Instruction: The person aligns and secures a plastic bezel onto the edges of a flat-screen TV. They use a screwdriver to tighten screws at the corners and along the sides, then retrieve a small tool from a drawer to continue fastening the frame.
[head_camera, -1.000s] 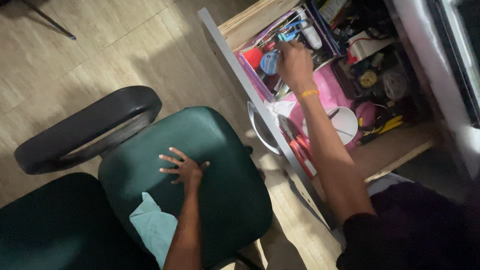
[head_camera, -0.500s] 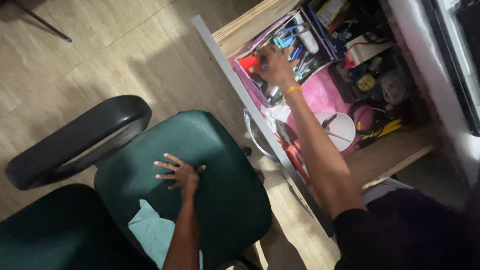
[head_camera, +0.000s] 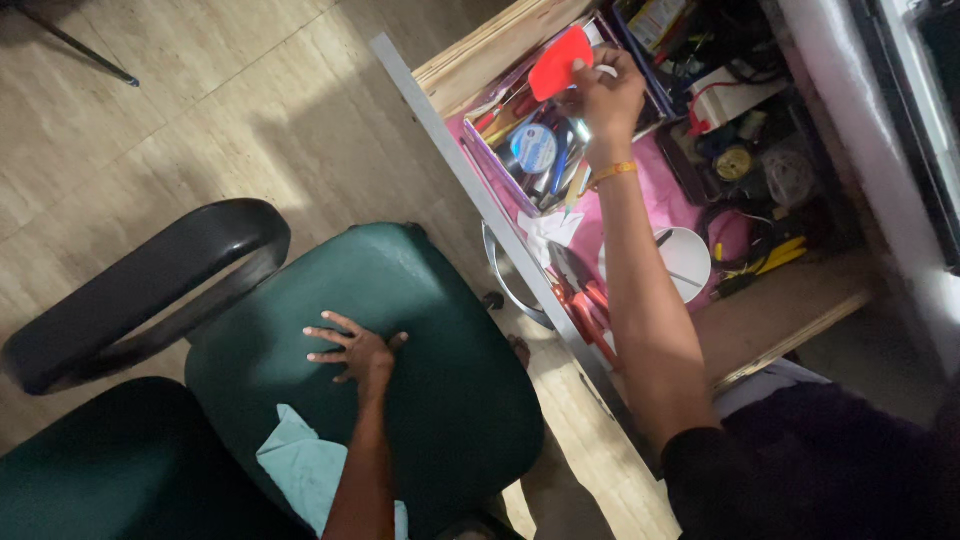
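While the left hand (head_camera: 352, 352) rests flat with its fingers spread on the green seat of the office chair (head_camera: 440, 400), the right hand (head_camera: 603, 95) is raised over the open drawer (head_camera: 480, 200), its fingers pinching 1 red plastic piece (head_camera: 560, 63) by its lower edge. The step in hand looks like lifting that piece clear of the clutter, since it sits above the small tray of tools and no longer lies among them. Any further move would call for a steady pinch and a clean path past the drawer's front edge, because the piece is thin and could slip or catch on the tools below. The piece is flat, bright red, rounded at 1 end and broader at the other, rather like a scraper or guitar-pick shape; its surface detail is too small to tell. Beneath it lie a round blue-and-white spool (head_camera: 533, 148), pens and a pink liner (head_camera: 650, 200). A pale blue cloth (head_camera: 300, 465) lies on the chair near the left forearm.
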